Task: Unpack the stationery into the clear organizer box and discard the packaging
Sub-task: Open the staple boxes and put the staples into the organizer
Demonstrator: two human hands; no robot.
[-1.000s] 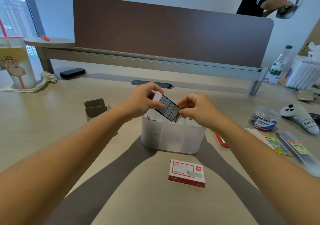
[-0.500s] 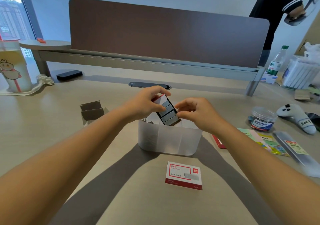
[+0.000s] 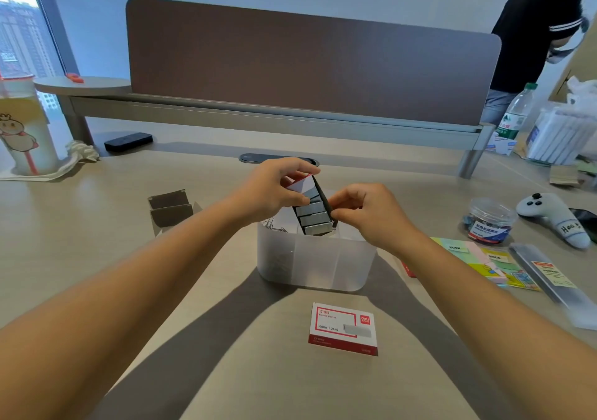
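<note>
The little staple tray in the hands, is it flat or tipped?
Tipped. The staple tray slants down into the clear organizer box, its top end pinched by the left hand.

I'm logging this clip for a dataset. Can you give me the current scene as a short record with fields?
setting: office desk
left hand: grips the top of a staple tray
right hand: pinches the tray's right edge
tray: tilted over the organizer box, staples still inside
box contents: paper clips in the left compartment
in front of box: closed staple box
left of box: opened carton
right of box: sticky notes, clip jar
</note>
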